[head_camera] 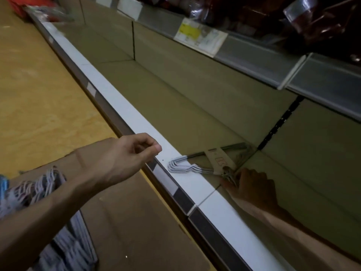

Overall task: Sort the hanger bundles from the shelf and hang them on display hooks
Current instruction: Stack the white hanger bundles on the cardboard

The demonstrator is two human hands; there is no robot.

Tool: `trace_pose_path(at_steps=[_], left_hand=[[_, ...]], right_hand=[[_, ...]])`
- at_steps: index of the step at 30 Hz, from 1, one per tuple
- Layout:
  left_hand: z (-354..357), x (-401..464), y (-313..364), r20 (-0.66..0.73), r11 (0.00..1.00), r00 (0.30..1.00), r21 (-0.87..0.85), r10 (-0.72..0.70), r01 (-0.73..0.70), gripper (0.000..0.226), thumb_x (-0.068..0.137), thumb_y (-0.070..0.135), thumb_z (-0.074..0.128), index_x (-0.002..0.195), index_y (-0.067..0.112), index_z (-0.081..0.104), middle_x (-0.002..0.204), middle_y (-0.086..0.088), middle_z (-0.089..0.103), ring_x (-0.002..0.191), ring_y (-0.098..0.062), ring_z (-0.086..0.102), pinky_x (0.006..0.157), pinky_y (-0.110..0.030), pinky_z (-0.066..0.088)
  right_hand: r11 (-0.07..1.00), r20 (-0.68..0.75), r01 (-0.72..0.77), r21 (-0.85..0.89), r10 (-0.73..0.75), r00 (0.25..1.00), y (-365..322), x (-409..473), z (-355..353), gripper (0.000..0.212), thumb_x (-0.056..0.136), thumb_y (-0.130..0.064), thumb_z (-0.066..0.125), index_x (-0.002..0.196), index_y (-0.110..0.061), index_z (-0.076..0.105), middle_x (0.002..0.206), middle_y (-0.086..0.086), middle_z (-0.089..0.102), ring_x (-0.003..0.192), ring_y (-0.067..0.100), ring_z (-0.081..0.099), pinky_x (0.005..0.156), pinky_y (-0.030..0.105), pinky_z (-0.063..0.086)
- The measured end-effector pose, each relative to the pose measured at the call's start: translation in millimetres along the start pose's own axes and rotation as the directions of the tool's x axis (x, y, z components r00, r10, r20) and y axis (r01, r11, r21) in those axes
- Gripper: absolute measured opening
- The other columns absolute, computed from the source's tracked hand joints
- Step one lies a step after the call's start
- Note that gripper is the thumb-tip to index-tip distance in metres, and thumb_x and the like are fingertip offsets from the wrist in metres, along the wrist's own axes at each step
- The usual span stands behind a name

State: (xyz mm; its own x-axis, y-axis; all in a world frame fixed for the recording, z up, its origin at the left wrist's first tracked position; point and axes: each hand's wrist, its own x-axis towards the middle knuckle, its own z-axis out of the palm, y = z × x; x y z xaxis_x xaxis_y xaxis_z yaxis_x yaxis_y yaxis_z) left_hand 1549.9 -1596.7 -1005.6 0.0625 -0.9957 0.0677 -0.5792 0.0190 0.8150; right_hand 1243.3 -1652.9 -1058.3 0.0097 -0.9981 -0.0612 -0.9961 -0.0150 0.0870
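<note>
Head view: lower shelf (175, 106) of a store fixture, running from near right to far left, seen from above.
Writing: yellow-and-white price label (201, 37) on the upper shelf's front rail, print blurred, unreadable; cardboard band (219, 158) round the hanger bundle, red marks on it, not legible.
Hanger bundle (207, 163): lying flat on the lower shelf at its front edge, near the right end; white hook ends (178, 166) resting on the white front lip (125, 112), pointing left along the edge; long axis across the shelf, from front lip toward the back corner.
Right hand (252, 187): on the shelf floor just beside the bundle, fingers curled round its near corner, gripping it; fingertips hidden behind the hand and in shadow.
Left hand (129, 153): in the air over the front lip, left of the hooks, apart from them; fingers curled with thumb against forefinger, nothing seen in it.
More hangers (48, 192): white and grey pile at bottom left, below the left forearm, blurred, partly covered by the arm, cut off by the frame edge.
Upper shelf goods (312, 22): dark red shiny packs, cut off at the top, too dim to name.
Far left end: red items (39, 10), smeared by motion.
</note>
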Motion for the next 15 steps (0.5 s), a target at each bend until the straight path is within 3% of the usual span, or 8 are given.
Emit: trace_pose_path(at_steps=[2, 6, 8, 11, 15], left_hand=[[9.9, 4.4, 5.1, 0.004, 1.0, 1.0, -0.017, 0.006, -0.006, 0.019, 0.091, 0.048, 0.057, 0.09, 0.033, 0.069, 0.083, 0.016, 0.071, 0.079, -0.005, 0.067, 0.063, -0.016, 0.054], [26.9, 8.2, 10.6, 0.029, 0.998, 0.999, -0.06, 0.025, -0.023, 0.014, 0.092, 0.041, 0.06, 0.088, 0.031, 0.07, 0.078, 0.013, 0.071, 0.075, -0.013, 0.069, 0.074, -0.036, 0.059], [29.9, 9.8, 10.1, 0.024, 0.999, 0.999, -0.033, 0.036, -0.035, 0.012, 0.092, 0.041, 0.06, 0.088, 0.034, 0.069, 0.081, 0.02, 0.07, 0.076, -0.009, 0.068, 0.071, -0.03, 0.058], [28.3, 12.1, 7.3, -0.018, 0.999, 0.999, -0.012, 0.049, -0.049, 0.009, 0.092, 0.04, 0.059, 0.091, 0.036, 0.067, 0.086, 0.022, 0.068, 0.079, -0.002, 0.065, 0.061, -0.015, 0.052], [21.5, 12.9, 2.3, -0.098, 1.0, 0.995, 0.016, -0.023, 0.024, 0.012, 0.094, 0.041, 0.058, 0.103, 0.035, 0.063, 0.096, 0.017, 0.065, 0.081, -0.001, 0.063, 0.061, -0.012, 0.048]], right_hand=[[1.0, -0.022, 0.0, 0.018, 0.001, 1.0, 3.0, 2.2, 6.5, 0.062, 0.088, -0.077, 0.035, 0.108, -0.023, 0.057, 0.11, 0.002, 0.064, 0.106, 0.027, 0.055, 0.09, 0.04, 0.041], [0.993, -0.074, 0.045, 0.105, -0.038, 0.997, 0.8, 3.2, 8.7, 0.04, 0.096, -0.062, 0.036, 0.098, -0.025, 0.052, 0.1, -0.001, 0.065, 0.099, 0.024, 0.055, 0.087, 0.041, 0.034], [0.987, -0.111, 0.052, 0.155, -0.034, 0.993, 1.3, 1.8, 5.7, 0.032, 0.098, -0.056, 0.036, 0.094, -0.025, 0.045, 0.092, -0.001, 0.065, 0.092, 0.023, 0.058, 0.086, 0.04, 0.034], [0.981, -0.163, 0.088, 0.173, -0.06, 0.985, 3.2, 2.2, 3.3, 0.035, 0.1, -0.054, 0.036, 0.104, -0.023, 0.051, 0.093, 0.001, 0.065, 0.087, 0.022, 0.06, 0.091, 0.041, 0.037], [0.908, -0.279, 0.26, 0.329, -0.17, 0.945, 0.0, 9.0, -6.0, 0.03, 0.097, -0.05, 0.049, 0.097, -0.021, 0.056, 0.081, -0.004, 0.056, 0.086, 0.024, 0.057, 0.09, 0.042, 0.036]])
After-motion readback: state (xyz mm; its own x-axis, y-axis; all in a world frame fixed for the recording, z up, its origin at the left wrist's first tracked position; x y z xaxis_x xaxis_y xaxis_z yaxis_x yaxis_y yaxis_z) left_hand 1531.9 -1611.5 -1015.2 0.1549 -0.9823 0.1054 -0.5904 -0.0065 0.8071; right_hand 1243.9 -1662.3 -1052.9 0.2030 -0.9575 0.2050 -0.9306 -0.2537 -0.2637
